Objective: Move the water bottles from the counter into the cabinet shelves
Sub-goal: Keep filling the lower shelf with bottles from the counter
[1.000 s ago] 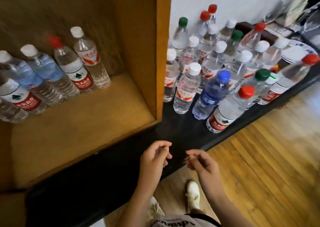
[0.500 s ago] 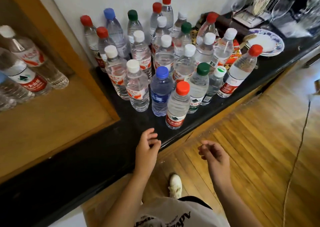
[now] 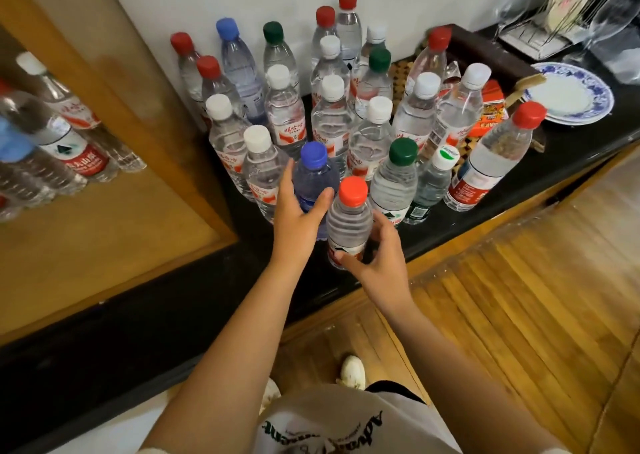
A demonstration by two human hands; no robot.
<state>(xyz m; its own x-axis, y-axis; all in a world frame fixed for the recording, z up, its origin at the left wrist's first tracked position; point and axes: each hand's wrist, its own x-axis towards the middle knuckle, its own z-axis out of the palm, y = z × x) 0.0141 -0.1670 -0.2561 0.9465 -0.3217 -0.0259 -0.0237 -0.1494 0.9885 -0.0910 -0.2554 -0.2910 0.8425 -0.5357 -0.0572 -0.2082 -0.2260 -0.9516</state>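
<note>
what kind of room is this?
Likely a home dining or kitchen sideboard: black counter beside a wooden cabinet, a blue-rimmed plate, upturned glasses on a rack, wood floor.

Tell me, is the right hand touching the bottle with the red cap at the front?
Touching. The head view shows the right hand wrapped round the lower part of the front red-capped bottle, thumb lying across its label and fingers curling behind it.

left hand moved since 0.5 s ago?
Yes. The left hand went forward from the counter edge to the blue-capped bottle, open around it.
</note>
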